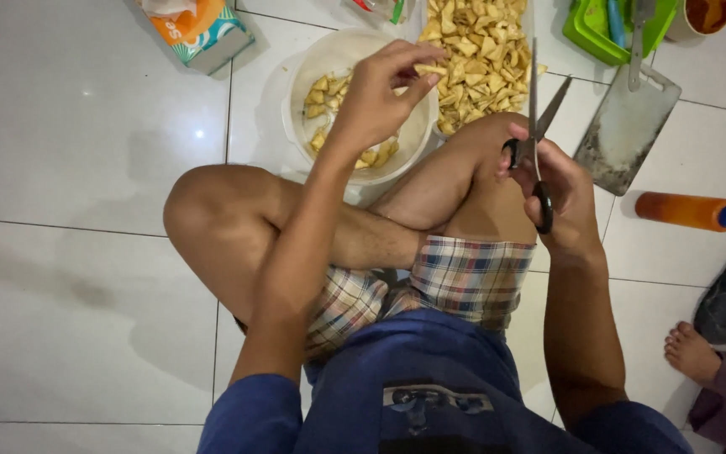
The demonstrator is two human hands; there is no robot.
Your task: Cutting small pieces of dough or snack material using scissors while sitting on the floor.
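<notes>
Pinching: yellow snack piece (430, 70) is gripped at left hand (377, 97) fingertips, above white bowl (339, 55) | scissors (536, 139) are grasped through right hand (560, 192) fingers, blades parted, pointing upward, clear of knee.

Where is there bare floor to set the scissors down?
Bare white tile floor lies open left of the bent knee, below the tissue box. A smaller patch sits between the orange bottle and the bare foot. Ahead it is crowded: white bowl, pile of yellow snack pieces, grey cutting board.
</notes>
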